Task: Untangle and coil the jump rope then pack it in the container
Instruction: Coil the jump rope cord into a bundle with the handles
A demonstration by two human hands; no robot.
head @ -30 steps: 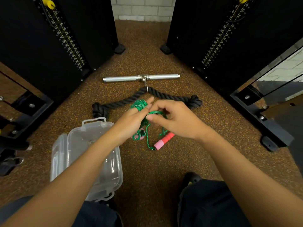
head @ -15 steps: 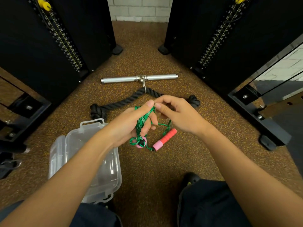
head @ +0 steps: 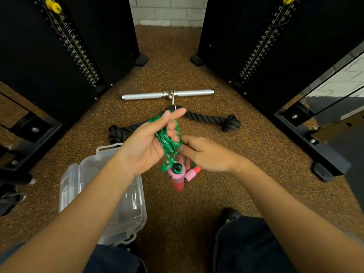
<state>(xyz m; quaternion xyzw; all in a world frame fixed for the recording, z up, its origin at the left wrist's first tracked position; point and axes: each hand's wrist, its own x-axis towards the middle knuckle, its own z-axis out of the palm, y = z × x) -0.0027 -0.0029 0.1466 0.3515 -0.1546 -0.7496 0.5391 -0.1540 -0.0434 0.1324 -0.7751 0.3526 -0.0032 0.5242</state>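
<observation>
A green jump rope [head: 167, 140] is looped in several turns around the fingers of my left hand [head: 145, 144], which is palm-up with the forefinger stretched forward. My right hand [head: 204, 154] sits just right of the coil and pinches a strand at its lower end. Two pink-and-red handles hang under the coil: one [head: 177, 179] points down, the other [head: 194, 173] shows beneath my right hand. The clear plastic container [head: 110, 149] stands open on the floor below my left forearm, with its lid [head: 68, 184] folded out to the left.
A black braided rope attachment [head: 212, 118] and a chrome bar handle [head: 149, 95] lie on the speckled floor ahead. Black weight-stack machines [head: 59, 56] stand on both sides. My knees and a shoe [head: 228, 217] are at the bottom.
My right hand has dropped from the top of the coil to its lower end. The left hand has turned palm-up, and both handles now hang closer under the coil.
</observation>
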